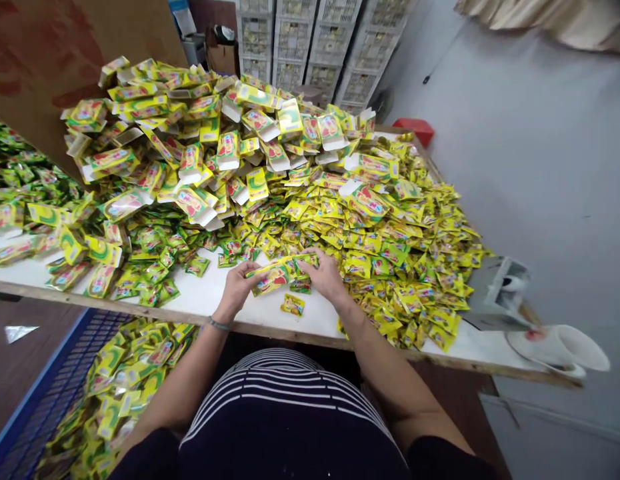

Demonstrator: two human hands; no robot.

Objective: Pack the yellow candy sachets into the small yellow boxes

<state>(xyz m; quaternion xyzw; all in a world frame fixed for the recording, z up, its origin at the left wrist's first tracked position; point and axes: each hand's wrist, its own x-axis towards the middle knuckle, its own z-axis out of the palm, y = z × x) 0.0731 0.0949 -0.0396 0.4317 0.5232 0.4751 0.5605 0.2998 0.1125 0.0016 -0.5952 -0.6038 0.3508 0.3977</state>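
My left hand (235,290) grips a small yellow printed carton (270,279) by its left end, fingers closed on it. At the carton's right end, my right hand (326,276) pinches small green-and-yellow sachets (305,259); how far they sit inside the carton I cannot tell. A green sachet (301,287) shows just below the right fingers. Nearer the table edge lies a single yellow sachet (293,305). A large heap of yellow sachets (405,260) spreads to the right of my right hand, and green sachets (157,270) lie left of my left hand.
Open cartons (230,147) are piled high at the back of the white table (200,303). A cardboard sheet (90,40) rises at the left. Below the edge stands a blue crate (45,393) with filled cartons. A grey device (495,293) and a white scoop-like container (565,347) sit right.
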